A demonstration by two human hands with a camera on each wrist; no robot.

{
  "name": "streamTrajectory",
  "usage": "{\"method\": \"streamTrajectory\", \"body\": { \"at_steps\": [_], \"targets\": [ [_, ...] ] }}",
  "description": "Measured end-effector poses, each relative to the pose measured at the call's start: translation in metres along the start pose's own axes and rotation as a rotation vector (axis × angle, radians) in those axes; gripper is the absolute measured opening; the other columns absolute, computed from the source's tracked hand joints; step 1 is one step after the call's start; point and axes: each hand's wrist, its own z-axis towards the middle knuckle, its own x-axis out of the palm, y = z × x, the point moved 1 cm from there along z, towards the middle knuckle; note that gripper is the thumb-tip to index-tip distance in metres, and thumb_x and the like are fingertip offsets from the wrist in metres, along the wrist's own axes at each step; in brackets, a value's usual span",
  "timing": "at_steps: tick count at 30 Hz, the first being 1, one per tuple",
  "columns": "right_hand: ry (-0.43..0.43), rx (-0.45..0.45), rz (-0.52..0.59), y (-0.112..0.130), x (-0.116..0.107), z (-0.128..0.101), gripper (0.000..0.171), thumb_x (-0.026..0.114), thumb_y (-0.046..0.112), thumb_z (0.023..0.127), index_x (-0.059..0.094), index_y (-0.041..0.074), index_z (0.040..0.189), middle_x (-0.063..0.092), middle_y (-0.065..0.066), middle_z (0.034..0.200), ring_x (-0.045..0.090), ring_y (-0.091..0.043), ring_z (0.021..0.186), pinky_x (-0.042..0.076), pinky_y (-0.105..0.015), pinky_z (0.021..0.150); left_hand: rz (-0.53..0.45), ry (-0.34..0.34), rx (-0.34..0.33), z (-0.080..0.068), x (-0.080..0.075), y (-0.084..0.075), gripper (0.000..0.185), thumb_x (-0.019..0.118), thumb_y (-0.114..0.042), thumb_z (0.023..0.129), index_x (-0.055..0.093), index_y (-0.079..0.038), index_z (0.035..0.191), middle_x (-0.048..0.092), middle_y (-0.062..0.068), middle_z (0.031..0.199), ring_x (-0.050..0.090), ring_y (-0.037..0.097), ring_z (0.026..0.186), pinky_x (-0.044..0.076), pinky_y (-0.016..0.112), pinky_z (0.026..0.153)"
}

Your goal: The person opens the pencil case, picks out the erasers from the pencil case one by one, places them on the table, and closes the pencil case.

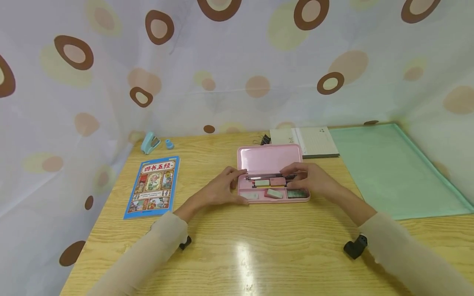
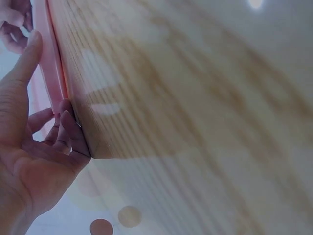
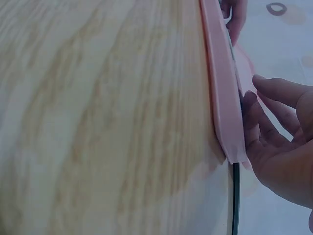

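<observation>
On the table (image 1: 296, 255), the pencil case (image 1: 270, 159) is seemingly steadied by the left hand's (image 1: 225, 188) grip; the right hand's (image 1: 314, 180) is unclear.

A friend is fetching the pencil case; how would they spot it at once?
On the wooden table, look between the blue-edged book and green mat. The pencil case lies open there, between the left hand and the right hand. It alone is a pink, lidded box.

Head view: right grip (image 1: 314, 179) hid the 3 o'clock end of the dark pen (image 1: 255, 178). Fine print on the blue book (image 1: 152, 187) was too small to read; sleeves (image 1: 144, 255) ran off-frame at 7 and 5 o'clock. Left wrist view: pink case (image 2: 53, 63) got cut off at 11 o'clock, surface (image 2: 195, 98) was blurred.
</observation>
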Motion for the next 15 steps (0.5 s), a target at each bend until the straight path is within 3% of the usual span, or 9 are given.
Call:
{"method": "streamTrajectory", "body": {
  "at_steps": [10,15],
  "targets": [
    [-0.039,-0.008,-0.11,-0.001,0.009,0.009,0.032,0.079,0.009,0.092,0.075,0.014,0.123,0.068,-0.009,0.121,0.06,-0.022,0.092,0.05,-0.03,0.076,-0.028,0.009,-0.024,0.0,0.001,0.002,0.099,0.091,-0.048,0.078,0.042,-0.016,0.158,0.044,0.002,0.125,0.048,0.017,0.1,0.044,0.033,0.084],
    [-0.049,-0.079,-0.197,-0.002,0.013,0.013,0.027,0.08,0.009,0.092,0.077,0.014,0.119,0.069,-0.007,0.112,0.058,-0.02,0.086,0.049,-0.03,0.073,-0.035,0.012,-0.041,0.0,0.001,0.002,0.098,0.091,-0.047,0.079,0.042,-0.016,0.158,0.043,0.002,0.123,0.047,0.017,0.1,0.044,0.032,0.084]
  ]
}}
